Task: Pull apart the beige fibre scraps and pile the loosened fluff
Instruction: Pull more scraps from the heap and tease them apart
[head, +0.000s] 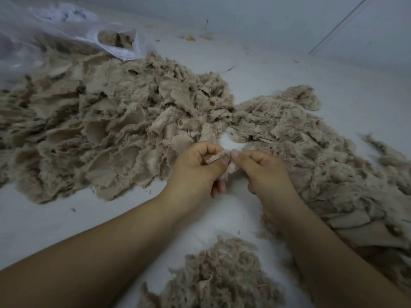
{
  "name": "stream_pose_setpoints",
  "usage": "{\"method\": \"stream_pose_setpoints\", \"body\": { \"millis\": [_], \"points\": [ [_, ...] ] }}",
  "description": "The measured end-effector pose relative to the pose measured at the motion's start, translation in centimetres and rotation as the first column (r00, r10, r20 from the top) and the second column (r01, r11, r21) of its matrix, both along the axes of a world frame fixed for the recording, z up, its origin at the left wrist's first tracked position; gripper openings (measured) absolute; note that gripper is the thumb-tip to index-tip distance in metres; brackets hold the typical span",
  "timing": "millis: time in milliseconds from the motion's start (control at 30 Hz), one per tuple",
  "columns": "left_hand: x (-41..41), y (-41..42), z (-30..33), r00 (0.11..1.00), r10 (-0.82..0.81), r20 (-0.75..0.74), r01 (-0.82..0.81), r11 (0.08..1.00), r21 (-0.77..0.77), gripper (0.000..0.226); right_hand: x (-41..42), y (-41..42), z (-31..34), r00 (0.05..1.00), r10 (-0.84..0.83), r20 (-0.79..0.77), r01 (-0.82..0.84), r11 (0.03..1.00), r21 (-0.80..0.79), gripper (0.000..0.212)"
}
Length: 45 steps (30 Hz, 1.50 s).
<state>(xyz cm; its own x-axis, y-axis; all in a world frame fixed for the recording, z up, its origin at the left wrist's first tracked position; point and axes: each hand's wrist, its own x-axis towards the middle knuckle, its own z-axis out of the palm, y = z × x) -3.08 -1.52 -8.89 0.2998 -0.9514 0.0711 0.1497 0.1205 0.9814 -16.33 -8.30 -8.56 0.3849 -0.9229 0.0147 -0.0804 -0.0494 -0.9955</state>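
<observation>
A broad heap of beige fibre scraps (106, 121) covers the left and far-middle of the pale surface (278, 70), its far left edge running under a clear plastic bag (55, 34) that has more of the same inside. These pieces show flat woven faces with frayed rims, so they look light, limp and easily crushed, with nothing stiff to lever against. A second spread (311, 156) lies along the right, more ragged and partly teased, running under the right forearm. Nearest the person, between the forearms, sits the pile of loosened fluff (220, 274), curly and airy, likely to drift or cling to skin instead of dropping cleanly.

Smallest is the single scrap (219, 157) in hand, held just above the bare gap between the two heaps. The left hand (198, 167) pinches it between thumb and curled fingers; the right hand (264, 170) pinches the other end, thumb tip close to the left thumb, with a tuft hanging below the grip.

The weave probably gives way most easily at a frayed edge, so short pinches close together on the rim should tear threads free better than a wide grip, which would only stretch the cloth. Dry fibre offers good friction; slipping seems unlikely, though thin strands may snap short.
</observation>
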Motion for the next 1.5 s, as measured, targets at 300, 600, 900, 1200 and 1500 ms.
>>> {"method": "stream_pose_setpoints", "body": {
  "millis": [300,600,900,1200,1500],
  "points": [
    [0.1,0.3,-0.1,0.995,0.098,0.027,-0.100,0.991,0.085,0.022,-0.1,-0.2,0.2,0.998,-0.055,0.022,0.051,0.986,0.157,0.053],
    [-0.4,0.1,0.6,0.952,-0.120,0.280,0.082,0.986,0.144,0.038,-0.3,0.2,0.3,0.985,-0.039,0.169,0.009,0.984,0.178,0.023],
    [0.0,0.0,0.8,0.950,-0.157,0.270,0.110,0.977,0.181,0.033,-0.1,0.2,0.1,0.983,0.005,0.184,-0.037,0.984,0.172,0.031],
    [0.6,0.6,0.6,0.982,-0.180,0.056,0.168,0.971,0.171,0.026,-0.5,-0.5,-0.3,0.973,-0.143,0.180,0.100,0.969,0.226,0.029],
    [1.1,0.0,-0.2,0.981,0.175,0.084,-0.177,0.984,0.017,0.039,-1.3,-0.3,0.0,0.939,0.340,-0.046,-0.337,0.940,0.052,0.037]
  ]
}}
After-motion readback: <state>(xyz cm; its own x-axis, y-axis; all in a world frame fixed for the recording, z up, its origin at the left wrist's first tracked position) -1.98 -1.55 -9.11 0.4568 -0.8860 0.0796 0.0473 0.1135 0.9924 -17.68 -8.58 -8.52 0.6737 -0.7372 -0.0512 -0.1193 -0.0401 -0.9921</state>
